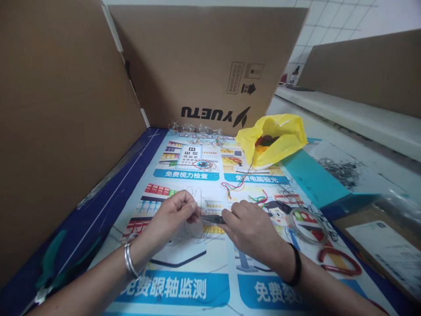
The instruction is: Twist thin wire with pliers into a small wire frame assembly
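Note:
Near the middle of the view, my left hand (184, 210) is closed in a pinch on a thin wire piece, most of it hidden by the fingers. My right hand (248, 224) is wrapped round dark pliers (212, 218), whose tips point left and meet the left fingertips. Bent thin wire (197, 195) shows just behind the left fingers. Red, green and yellow threads (259, 198) lie behind my right hand on the printed poster (184, 281).
Behind stands a cardboard panel (197, 57). A yellow bag (283, 136) and a pile of wire pieces (342, 171) are at right. Nearer lie a clear ring-shaped spool (309, 225) and a red carabiner (340, 262). Green-handled cutters (51, 259) lie at lower left.

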{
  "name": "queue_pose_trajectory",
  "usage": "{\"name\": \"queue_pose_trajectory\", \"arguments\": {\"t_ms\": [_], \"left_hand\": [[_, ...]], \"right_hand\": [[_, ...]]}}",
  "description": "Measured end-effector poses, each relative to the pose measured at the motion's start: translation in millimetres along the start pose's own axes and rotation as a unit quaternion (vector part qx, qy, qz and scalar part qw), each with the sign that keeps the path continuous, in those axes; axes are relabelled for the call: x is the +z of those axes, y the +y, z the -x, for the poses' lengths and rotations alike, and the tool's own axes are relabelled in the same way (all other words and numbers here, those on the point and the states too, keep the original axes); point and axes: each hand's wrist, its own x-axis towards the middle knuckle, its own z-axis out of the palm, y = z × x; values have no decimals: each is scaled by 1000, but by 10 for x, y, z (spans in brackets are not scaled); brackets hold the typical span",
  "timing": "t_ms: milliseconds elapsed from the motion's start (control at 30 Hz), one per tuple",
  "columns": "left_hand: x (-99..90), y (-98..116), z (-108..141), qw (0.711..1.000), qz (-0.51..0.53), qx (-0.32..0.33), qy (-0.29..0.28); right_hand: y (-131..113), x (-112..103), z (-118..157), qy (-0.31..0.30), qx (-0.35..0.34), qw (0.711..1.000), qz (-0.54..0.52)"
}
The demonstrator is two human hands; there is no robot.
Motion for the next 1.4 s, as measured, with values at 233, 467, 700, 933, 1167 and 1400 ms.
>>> {"name": "queue_pose_trajectory", "arguments": {"t_ms": [233,467,700,933,1167,1400], "left_hand": [[3,-1,-1,1000,-10,-12,4],[-36,19,24,989,-135,65,-10],[-23,53,50,962,-241,130,10],[-57,70,53,954,-259,148,-14],[-57,86,57,959,-250,135,-23],[-95,29,1,966,-228,120,-2]], "right_hand": [[-5,2,23,33,-33,997,67],[-7,8,25,30,-18,998,58],[-68,23,17,6,30,999,-43],[-42,1,4,-90,79,975,-185],[9,25,3,-121,95,949,-275],[41,18,0,-106,90,969,-203]]}}
